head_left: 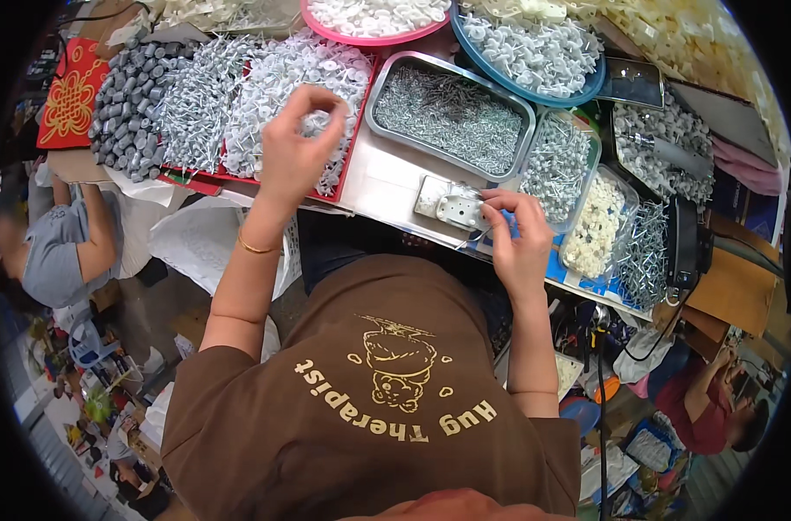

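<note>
My left hand (295, 152) is raised over the red tray (350, 161) of white plastic parts (287, 74). Its thumb and forefinger curl together in a pinch; whatever lies between the tips is too small to make out. At the table's near edge sits a small metal fixture (458, 207), a block with a rounded, holed plate on top. My right hand (521, 234) is at this fixture's right side, fingers bent and thumb pressed in. A thin metal piece shows below those fingertips, but what they grip is unclear.
A metal tray (380, 128) of small screws lies behind the fixture. Grey caps (126, 113) and nails (200, 100) are heaped at left. Clear tubs (586, 161), a blue bowl (599, 82) and a pink bowl (373, 41) hold more parts. Other people sit at both sides.
</note>
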The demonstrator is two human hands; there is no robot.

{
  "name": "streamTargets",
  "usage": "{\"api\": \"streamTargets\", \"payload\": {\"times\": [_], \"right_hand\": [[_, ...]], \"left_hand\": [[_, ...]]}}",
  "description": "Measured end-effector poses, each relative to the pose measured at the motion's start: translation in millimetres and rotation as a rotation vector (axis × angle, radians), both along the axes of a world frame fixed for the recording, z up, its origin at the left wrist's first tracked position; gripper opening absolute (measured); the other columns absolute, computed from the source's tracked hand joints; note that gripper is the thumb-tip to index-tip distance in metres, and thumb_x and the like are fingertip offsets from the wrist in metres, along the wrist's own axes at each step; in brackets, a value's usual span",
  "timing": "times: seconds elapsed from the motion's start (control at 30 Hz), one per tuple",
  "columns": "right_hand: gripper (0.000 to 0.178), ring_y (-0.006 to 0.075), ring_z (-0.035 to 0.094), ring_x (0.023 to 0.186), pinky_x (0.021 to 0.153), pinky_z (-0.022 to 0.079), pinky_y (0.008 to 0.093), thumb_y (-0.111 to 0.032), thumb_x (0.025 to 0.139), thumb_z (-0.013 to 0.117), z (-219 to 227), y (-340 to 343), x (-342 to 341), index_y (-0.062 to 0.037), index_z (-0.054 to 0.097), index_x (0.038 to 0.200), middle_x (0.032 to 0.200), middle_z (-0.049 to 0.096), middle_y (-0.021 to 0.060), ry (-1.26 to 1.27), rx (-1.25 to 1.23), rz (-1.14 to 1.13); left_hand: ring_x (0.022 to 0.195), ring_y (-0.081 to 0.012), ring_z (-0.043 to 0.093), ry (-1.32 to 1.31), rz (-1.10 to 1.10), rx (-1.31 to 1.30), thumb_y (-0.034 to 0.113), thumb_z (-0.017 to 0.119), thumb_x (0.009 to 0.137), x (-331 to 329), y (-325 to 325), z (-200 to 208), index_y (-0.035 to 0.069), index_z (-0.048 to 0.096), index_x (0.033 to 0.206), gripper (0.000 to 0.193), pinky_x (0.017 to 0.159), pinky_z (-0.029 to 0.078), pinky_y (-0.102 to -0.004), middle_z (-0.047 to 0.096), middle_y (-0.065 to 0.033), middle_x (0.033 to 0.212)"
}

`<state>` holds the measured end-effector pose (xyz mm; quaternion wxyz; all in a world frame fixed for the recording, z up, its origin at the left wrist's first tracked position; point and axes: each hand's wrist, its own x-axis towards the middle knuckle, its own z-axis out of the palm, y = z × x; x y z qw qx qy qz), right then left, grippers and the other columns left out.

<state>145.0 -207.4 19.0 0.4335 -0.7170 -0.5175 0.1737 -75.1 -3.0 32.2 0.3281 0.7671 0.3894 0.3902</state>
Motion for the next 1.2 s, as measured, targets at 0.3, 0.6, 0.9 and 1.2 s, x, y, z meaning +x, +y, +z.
{"api": "streamTargets", "payload": {"times": [0.3, 0.6, 0.9, 1.2], "right_hand": [[0.006, 0.029, 0.067, 0.083, 0.075, 0.052, 0.0367, 0.002, 0.088, 0.067, -3, -2, -5, 0.0005, 0.064, 0.092, 0.092, 0.071, 0.0112, -0.153, 0.012, -0.024], [0.009, 0.0315, 0.067, 0.087, 0.079, 0.052, 0.0402, 0.002, 0.086, 0.068, -1, -1, -5, -0.0012, 0.063, 0.092, 0.1, 0.071, 0.0116, -0.307, -0.004, 0.026], [0.018, 0.0178, 0.062, 0.077, 0.073, 0.05, 0.0301, -0.01, 0.085, 0.078, 47, 35, 39, -0.0013, 0.07, 0.098, 0.1, 0.069, 0.0076, -0.088, 0.128, -0.172], [0.013, 0.024, 0.061, 0.085, 0.078, 0.048, 0.0352, -0.018, 0.085, 0.078, 19, 119, 115, -0.0057, 0.074, 0.089, 0.091, 0.069, 0.0056, -0.662, 0.135, -0.155]], "left_hand": [[0.077, -0.0209, 0.066, 0.056, -0.422, -0.054, 0.018, 0.076, 0.086, 54, -70, -14, 0.007, 0.073, 0.092, 0.013, 0.084, 0.045, -0.0357, 0.071, -0.0034, 0.084], [0.093, -0.0179, 0.063, 0.103, -0.454, -0.002, 0.018, 0.075, 0.086, 66, -82, -31, 0.01, 0.071, 0.094, 0.012, 0.092, 0.035, -0.04, 0.071, 0.0009, 0.088], [0.095, -0.0163, 0.067, 0.159, -0.467, 0.198, 0.014, 0.076, 0.085, 67, -91, -40, 0.011, 0.069, 0.092, 0.01, 0.094, 0.036, -0.0395, 0.074, 0.001, 0.101], [0.094, -0.0176, 0.067, 0.109, -0.383, 0.237, 0.017, 0.072, 0.087, 60, -58, -15, 0.015, 0.07, 0.092, 0.006, 0.093, 0.037, -0.0406, 0.073, 0.0024, 0.095]]}}
